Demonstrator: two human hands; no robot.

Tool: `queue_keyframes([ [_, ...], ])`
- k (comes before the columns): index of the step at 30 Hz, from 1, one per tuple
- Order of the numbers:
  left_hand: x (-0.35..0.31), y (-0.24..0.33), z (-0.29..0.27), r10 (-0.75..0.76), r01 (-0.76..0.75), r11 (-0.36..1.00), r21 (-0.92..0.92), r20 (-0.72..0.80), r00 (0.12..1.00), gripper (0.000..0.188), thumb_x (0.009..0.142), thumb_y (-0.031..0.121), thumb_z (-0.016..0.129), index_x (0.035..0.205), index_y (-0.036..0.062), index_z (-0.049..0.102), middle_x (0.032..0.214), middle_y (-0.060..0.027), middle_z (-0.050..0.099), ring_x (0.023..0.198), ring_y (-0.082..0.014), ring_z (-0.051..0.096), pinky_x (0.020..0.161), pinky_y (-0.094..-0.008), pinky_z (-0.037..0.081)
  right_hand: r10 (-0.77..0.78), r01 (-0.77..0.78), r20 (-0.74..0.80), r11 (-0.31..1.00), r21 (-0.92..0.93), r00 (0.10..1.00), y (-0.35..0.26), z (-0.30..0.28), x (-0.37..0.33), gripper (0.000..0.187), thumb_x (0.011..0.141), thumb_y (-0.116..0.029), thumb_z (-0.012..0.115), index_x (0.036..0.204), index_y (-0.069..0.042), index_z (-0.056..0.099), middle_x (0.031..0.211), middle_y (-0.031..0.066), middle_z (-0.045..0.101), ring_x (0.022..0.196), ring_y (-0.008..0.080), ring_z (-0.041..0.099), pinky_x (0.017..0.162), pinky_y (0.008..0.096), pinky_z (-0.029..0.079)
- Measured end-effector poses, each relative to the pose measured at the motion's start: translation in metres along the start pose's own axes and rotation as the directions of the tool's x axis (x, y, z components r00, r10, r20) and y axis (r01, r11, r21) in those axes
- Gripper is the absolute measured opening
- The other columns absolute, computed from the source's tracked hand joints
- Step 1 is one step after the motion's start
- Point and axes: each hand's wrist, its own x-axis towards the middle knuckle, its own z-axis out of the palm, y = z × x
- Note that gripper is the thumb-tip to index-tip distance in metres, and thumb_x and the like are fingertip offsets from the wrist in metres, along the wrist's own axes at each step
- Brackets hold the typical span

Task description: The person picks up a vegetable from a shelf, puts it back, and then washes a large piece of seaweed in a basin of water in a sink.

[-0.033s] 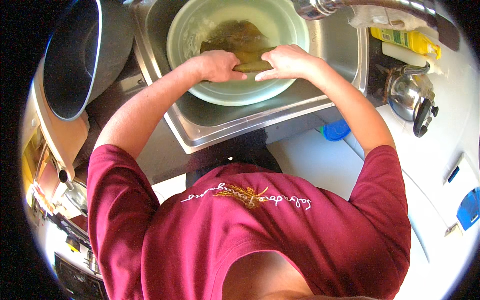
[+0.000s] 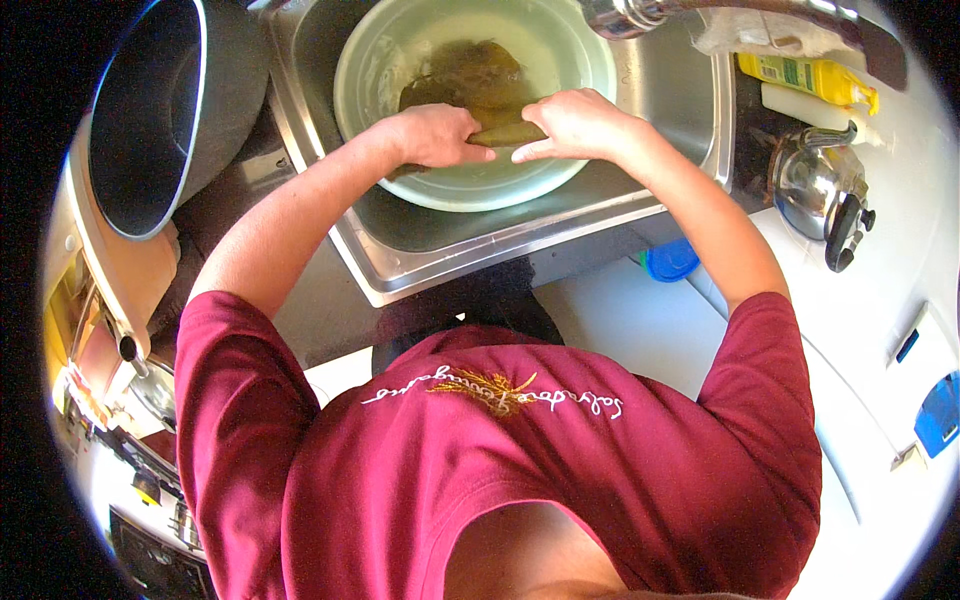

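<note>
Over a pale green basin of cloudy water, my left hand and my right hand grip a wet olive-brown leaf-like strip, one at each end. It stretches between them just above the basin's near part. The fingers of both hands are closed on it, thumbs toward me. Beyond the hands, a darker brown soaked leafy mass lies in the water; whether the strip is part of it I cannot tell. A dark brown end pokes out beneath my left wrist.
The basin stands in a steel sink under a metal faucet. A large dark pot tilts at the left. To the right are a yellow bottle and a steel kettle. A blue round lid-like thing lies nearer me.
The brown mass in the water has shifted slightly, and a dark end now shows under my left wrist. Both hands keep their grip almost in place.
</note>
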Motion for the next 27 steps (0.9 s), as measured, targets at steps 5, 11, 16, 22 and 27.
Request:
queue_keyframes([
  [5,-0.012,0.023,-0.007,-0.051,0.072,0.979,-0.189,0.114,0.992,0.052,0.083,0.049,0.049,0.090,-0.0012,0.060,0.081,-0.0214,0.061,0.081,-0.0320,0.059,0.074,-0.0388,0.045,-0.203,0.206,-0.451,0.978,-0.044,0.869,-0.007,0.022,-0.015,0.034,0.075,-0.035,0.062,0.088,-0.005,0.052,0.082,0.0105,0.053,0.080,0.0291,0.055,0.067,0.0404,0.046],
  [11,-0.024,0.026,-0.002,0.022,-0.021,0.999,-0.026,0.032,0.999,0.049,0.082,0.047,0.051,0.097,0.0005,0.057,0.083,-0.0196,0.061,0.081,-0.0332,0.059,0.075,-0.0393,0.045,-0.209,0.218,-0.461,0.975,-0.035,0.863,-0.022,0.023,-0.028,0.027,0.078,-0.032,0.058,0.085,-0.007,0.049,0.079,0.0092,0.052,0.075,0.0298,0.054,0.064,0.0415,0.045],
  [16,-0.047,0.040,0.013,0.312,-0.096,0.883,0.459,-0.422,0.851,0.045,0.070,0.029,0.066,0.104,0.0054,0.048,0.089,-0.0106,0.056,0.088,-0.0273,0.056,0.077,-0.0387,0.045,-0.121,0.210,-0.386,0.958,0.197,0.915,-0.024,0.018,-0.032,0.036,0.083,-0.039,0.053,0.078,-0.004,0.049,0.071,0.0122,0.052,0.065,0.0306,0.053,0.059,0.0411,0.042],
  [22,-0.045,0.047,0.022,0.149,0.009,0.940,0.341,-0.437,0.887,0.039,0.074,0.033,0.062,0.095,0.0030,0.050,0.081,-0.0147,0.058,0.078,-0.0300,0.059,0.069,-0.0442,0.047,-0.123,0.145,-0.077,0.873,0.465,0.989,-0.025,-0.004,-0.029,0.046,0.083,-0.045,0.052,0.074,0.000,0.051,0.062,0.0159,0.049,0.058,0.0257,0.046,0.055,0.0356,0.037],
  [27,-0.033,0.043,0.010,-0.076,0.140,0.963,0.229,-0.268,0.960,0.040,0.079,0.040,0.055,0.084,0.0003,0.055,0.080,-0.0181,0.061,0.080,-0.0327,0.060,0.069,-0.0437,0.047,-0.078,0.111,-0.135,0.959,0.261,0.988,-0.028,-0.004,-0.022,0.051,0.079,-0.050,0.055,0.080,0.001,0.054,0.078,0.0184,0.056,0.074,0.0327,0.055,0.065,0.0414,0.042],
])
